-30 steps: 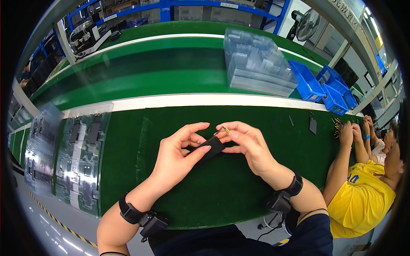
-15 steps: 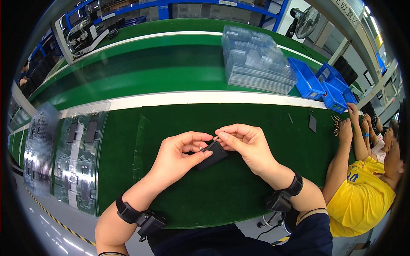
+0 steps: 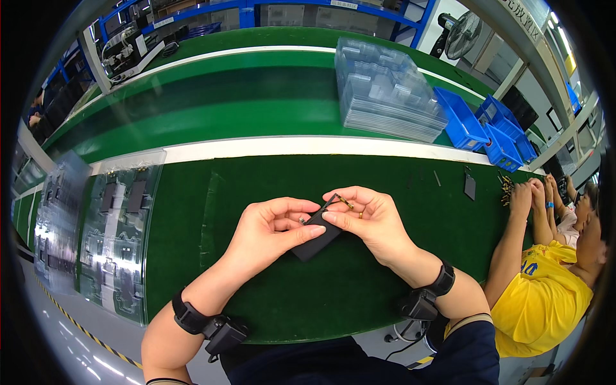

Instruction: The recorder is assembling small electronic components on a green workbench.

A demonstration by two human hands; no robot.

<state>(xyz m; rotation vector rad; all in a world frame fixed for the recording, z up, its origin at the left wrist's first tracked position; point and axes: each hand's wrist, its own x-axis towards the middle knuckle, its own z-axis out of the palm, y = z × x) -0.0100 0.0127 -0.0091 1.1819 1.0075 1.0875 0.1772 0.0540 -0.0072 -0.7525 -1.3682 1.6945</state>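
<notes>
Over the green mat I hold a flat black battery (image 3: 319, 242), tilted, between both hands. At its left edge my left hand (image 3: 273, 226) is closed, the thumb pressing on the upper face. My right hand (image 3: 367, 218) pinches the top right corner between thumb and fingers. A thin flex strip (image 3: 344, 201) with gold-coloured parts stands out from the battery's top edge beside my right fingers. Near my left fingertips a small silvery bit shows at the edge; what it is I cannot make out.
Clear plastic trays with dark flat pieces (image 3: 117, 240) lie at left, beside a tray stack (image 3: 59, 224). More clear trays (image 3: 388, 90) and blue bins (image 3: 460, 119) stand behind. Another dark piece (image 3: 470, 186) lies at right, near a co-worker in yellow (image 3: 545, 298) handling small gold-coloured parts (image 3: 507, 189).
The flex strip with gold-coloured parts now shows beside my right fingers. My right thumb has shifted down onto the battery's face, and the battery has turned slightly. The co-worker's hands have moved nearer the small parts.
</notes>
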